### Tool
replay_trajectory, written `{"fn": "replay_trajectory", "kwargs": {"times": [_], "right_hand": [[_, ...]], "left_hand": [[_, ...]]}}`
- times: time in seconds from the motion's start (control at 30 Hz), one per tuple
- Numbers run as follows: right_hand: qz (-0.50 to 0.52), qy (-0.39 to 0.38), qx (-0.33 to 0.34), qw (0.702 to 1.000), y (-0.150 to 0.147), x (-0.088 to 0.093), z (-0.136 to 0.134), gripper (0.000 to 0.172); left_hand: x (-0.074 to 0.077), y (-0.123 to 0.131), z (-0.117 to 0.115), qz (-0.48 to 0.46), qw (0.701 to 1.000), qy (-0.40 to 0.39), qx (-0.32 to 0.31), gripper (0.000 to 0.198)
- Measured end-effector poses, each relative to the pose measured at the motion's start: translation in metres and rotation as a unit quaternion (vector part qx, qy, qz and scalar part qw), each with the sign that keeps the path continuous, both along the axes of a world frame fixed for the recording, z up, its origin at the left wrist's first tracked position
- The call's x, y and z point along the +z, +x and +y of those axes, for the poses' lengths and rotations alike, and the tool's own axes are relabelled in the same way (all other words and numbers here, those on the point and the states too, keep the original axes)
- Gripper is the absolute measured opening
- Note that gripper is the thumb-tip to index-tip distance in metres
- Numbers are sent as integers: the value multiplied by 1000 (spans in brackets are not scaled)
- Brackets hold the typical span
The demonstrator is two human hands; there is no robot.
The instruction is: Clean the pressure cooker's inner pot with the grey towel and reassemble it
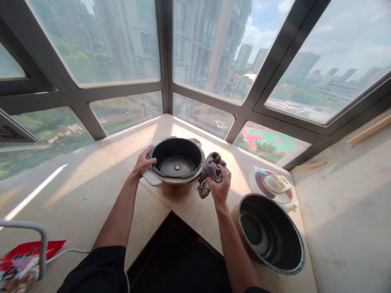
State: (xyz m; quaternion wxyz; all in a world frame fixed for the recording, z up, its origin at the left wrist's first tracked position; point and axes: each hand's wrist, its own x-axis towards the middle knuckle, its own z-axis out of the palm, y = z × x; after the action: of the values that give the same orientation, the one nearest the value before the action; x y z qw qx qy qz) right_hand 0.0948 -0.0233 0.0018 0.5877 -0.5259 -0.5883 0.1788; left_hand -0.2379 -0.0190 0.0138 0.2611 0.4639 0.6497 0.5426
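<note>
A pressure cooker base (pixel 177 189) stands on the counter near the window corner, its dark inside showing a round heating plate (pixel 166 166) with a small centre button. My left hand (pixel 143 162) grips the cooker's left rim, thumb over the edge and fingers outside. In my right hand (pixel 220 185) is a bunched grey-brown cloth (pixel 212 167), held against or close beside the cooker's right side; whether it touches cannot be made out. To the right, the dark inner pot (pixel 270 232) lies tilted with its opening towards me. Behind it rests the cooker lid (pixel 273 185).
The pale counter (pixel 100 187) runs along the windows, and a wall (pixel 348 211) bounds it on the right. At lower left are a red food packet (pixel 27 260), a grey curved bar (pixel 42 244) and a white cord (pixel 69 251). A dark opening (pixel 175 252) lies before me.
</note>
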Motion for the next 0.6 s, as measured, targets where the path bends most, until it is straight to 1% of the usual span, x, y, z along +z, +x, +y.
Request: {"fn": "replay_trajectory", "kwargs": {"times": [0.07,0.17,0.23,0.3,0.4,0.5,0.6], "right_hand": [[-22,12,-7,1000,-2,-1,11,55],[-35,-1,-25,999,1,-11,29,56],[-30,-35,-20,999,4,-23,42,59],[-19,-84,-6,996,6,-36,54,63],[-3,-162,13,987,6,-59,65,66],[9,-204,39,978,5,-81,58,63],[20,-221,56,973,5,-102,31,60]], "left_hand": [[4,-4,8,-13,999,-18,-36,91],[9,-8,20,-29,997,-19,-72,90],[10,-12,29,-38,995,-11,-93,87],[10,-16,38,-47,992,-9,-114,85],[11,-22,52,-55,987,-33,-145,88],[14,-27,65,-67,982,-59,-166,91],[16,-30,77,-68,979,-58,-181,89]]}}
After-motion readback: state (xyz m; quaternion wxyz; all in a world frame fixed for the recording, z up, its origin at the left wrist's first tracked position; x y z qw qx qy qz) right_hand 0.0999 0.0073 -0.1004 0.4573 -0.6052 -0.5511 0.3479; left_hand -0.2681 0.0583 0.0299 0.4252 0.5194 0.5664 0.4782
